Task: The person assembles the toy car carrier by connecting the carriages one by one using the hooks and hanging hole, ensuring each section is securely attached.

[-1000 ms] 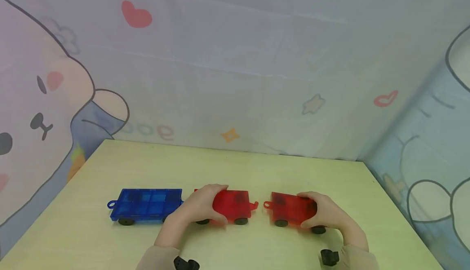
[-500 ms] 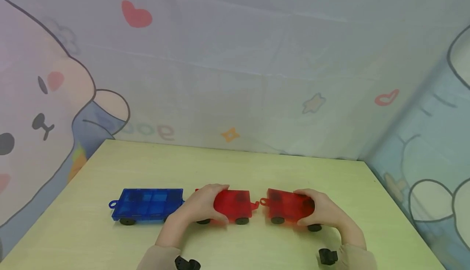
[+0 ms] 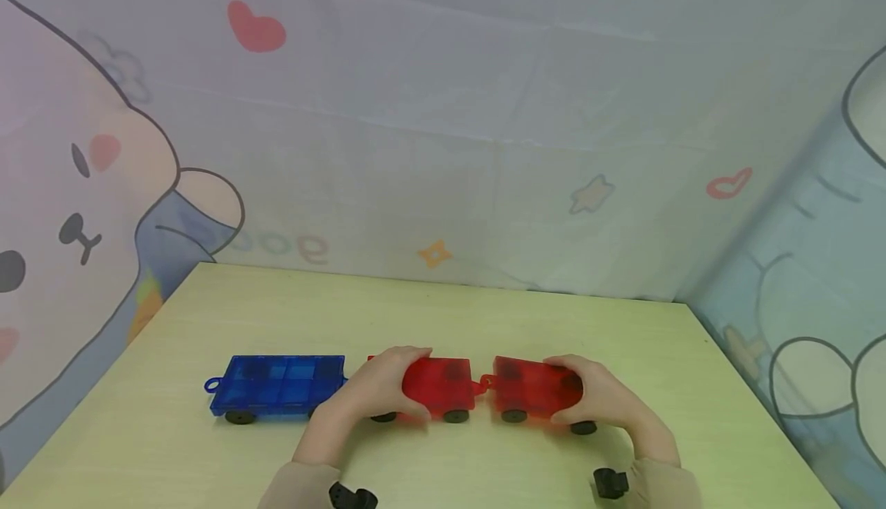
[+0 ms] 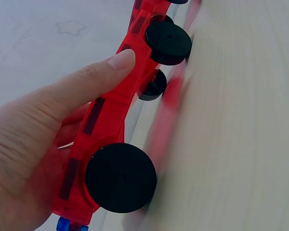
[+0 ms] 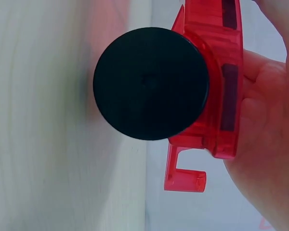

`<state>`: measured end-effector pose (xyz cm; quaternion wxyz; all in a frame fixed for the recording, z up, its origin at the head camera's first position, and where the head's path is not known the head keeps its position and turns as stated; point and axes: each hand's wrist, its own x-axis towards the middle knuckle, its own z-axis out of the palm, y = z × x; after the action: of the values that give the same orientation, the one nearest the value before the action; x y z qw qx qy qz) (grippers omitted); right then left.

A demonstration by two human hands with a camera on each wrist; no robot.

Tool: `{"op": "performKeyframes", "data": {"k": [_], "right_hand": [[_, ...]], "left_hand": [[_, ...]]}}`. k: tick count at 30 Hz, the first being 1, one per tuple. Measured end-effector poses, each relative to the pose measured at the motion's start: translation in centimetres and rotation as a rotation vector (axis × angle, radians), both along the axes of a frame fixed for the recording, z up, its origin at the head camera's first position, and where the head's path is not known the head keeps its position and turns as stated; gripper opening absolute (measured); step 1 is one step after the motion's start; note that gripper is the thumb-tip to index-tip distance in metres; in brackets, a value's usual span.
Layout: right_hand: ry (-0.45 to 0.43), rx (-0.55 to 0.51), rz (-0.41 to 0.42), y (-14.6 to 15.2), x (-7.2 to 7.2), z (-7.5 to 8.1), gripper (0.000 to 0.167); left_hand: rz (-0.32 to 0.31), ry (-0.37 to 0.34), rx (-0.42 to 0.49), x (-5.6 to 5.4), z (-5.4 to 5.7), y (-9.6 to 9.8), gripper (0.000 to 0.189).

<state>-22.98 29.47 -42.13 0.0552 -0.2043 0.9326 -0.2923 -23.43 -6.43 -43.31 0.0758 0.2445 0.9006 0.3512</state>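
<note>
My left hand (image 3: 384,386) grips a translucent red toy train car (image 3: 443,384) across its left part, thumb along the near side. In the left wrist view its black wheels show, with a bit of blue at its rear end. My right hand (image 3: 595,394) holds a second red toy train car (image 3: 529,386) at its right end, slightly angled. That car's ring overlaps the first car's hook between the two hands. In the right wrist view a free red hook (image 5: 185,180) sticks out of its far end. A longer blue toy train car (image 3: 277,386) stands left of my left hand.
The cars are on a pale wooden table (image 3: 443,317). Behind it hangs a printed cloth backdrop (image 3: 443,124) with hearts and cartoon animals. A black wrist camera (image 3: 611,484) sits by the right sleeve, another by the left.
My right hand has slid its red car leftward, so its ring now meets the other red car's hook. The left hand and the blue car have stayed almost still.
</note>
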Motion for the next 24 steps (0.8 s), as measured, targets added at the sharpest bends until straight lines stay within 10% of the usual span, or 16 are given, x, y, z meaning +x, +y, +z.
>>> {"op": "performKeyframes", "data": {"k": [24], "right_hand": [[-0.019, 0.018, 0.008, -0.22, -0.08, -0.25, 0.079]], "left_hand": [[-0.004, 0.008, -0.003, 0.01, 0.08, -0.12, 0.086]]}}
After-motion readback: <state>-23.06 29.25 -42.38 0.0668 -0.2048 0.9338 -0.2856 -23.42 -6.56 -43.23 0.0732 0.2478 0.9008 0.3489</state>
